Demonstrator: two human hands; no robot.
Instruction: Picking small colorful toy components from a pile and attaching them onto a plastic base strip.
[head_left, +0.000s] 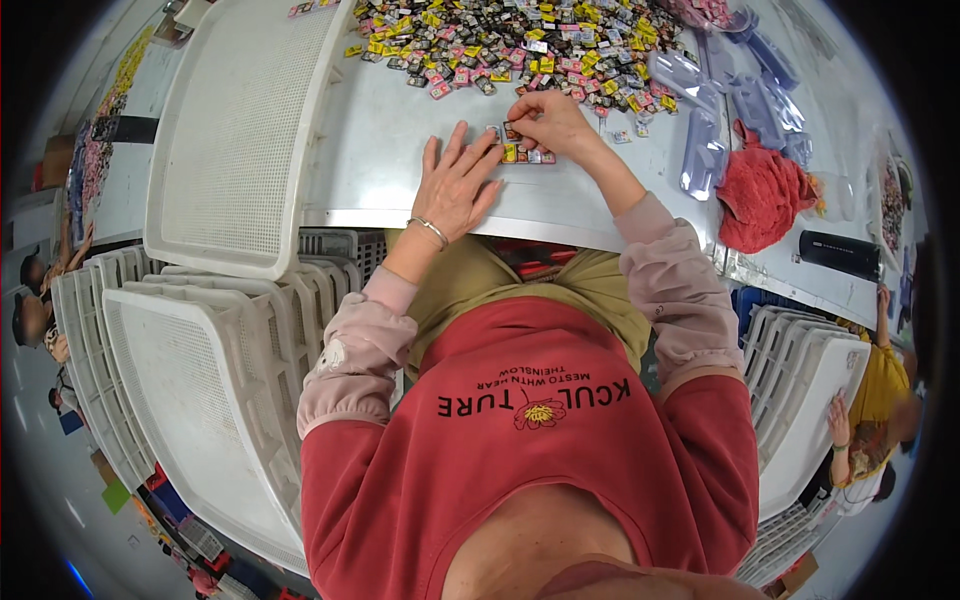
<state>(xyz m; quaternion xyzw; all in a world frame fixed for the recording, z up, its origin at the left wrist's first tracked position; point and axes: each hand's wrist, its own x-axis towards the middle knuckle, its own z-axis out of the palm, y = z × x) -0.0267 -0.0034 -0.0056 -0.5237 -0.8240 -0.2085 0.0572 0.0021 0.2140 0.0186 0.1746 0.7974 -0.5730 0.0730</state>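
My left hand [455, 185] lies on the metal tabletop with its fingers spread, the fingertips beside a short row of small printed rectangular pieces [522, 154]. Thumb and forefinger of my right hand [552, 122] are pinched on one more small dark piece [511, 131], just above that row. Another pale piece shows between my two hands, partly covered by the left fingers. Beyond them spreads a big heap of similar pieces [540, 65] in yellow, pink, black and white.
A white mesh tray [240, 130] stands at the table's left. Clear bluish plastic holders [703, 150] and a crumpled red cloth [765, 190] lie at right, near a black cylinder [840, 253]. Stacked white trays [190, 370] flank me below the table edge. Other people work on both sides.
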